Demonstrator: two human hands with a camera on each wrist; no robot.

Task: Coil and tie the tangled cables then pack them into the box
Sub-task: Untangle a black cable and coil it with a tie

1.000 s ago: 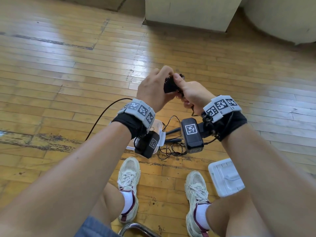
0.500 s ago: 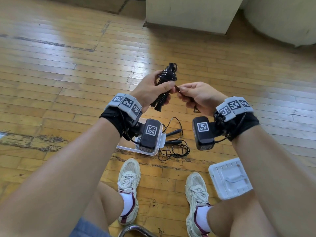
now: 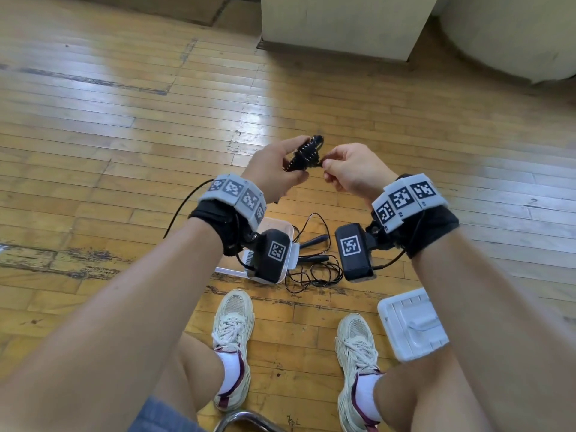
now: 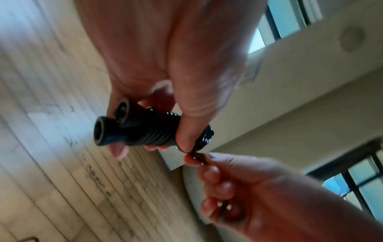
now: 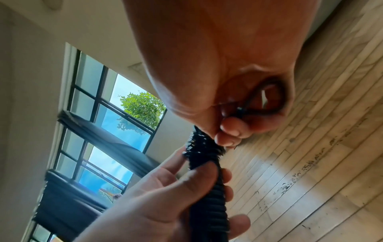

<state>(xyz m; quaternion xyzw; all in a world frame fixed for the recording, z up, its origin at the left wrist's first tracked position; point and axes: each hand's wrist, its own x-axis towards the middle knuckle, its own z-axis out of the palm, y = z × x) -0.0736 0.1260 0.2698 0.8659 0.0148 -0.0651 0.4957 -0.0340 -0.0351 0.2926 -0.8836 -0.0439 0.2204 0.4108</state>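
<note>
A black cable bundle [image 3: 304, 154], its cord wound tightly round two black handle ends, is held above the floor. My left hand [image 3: 274, 169] grips it round the middle, thumb on the windings. My right hand [image 3: 352, 173] pinches the loose cord end just right of the bundle. In the left wrist view the bundle [image 4: 149, 131] shows two round handle ends, with the right hand [image 4: 238, 188] pinching the cord tip below it. In the right wrist view a small black loop [image 5: 254, 104] lies inside the curled right fingers, above the bundle [image 5: 207, 188].
On the wooden floor below my wrists stand a clear plastic box [image 3: 280, 224] and a tangled thin black cable [image 3: 314, 269] with two dark ends. A white lid [image 3: 411, 325] lies by the right shoe. A cream cabinet [image 3: 343, 23] stands farther off.
One second ago both hands were clasped over the bundle. They have parted: the left hand now holds the wound bundle in view and the right hand has drawn the cord end out to the right.
</note>
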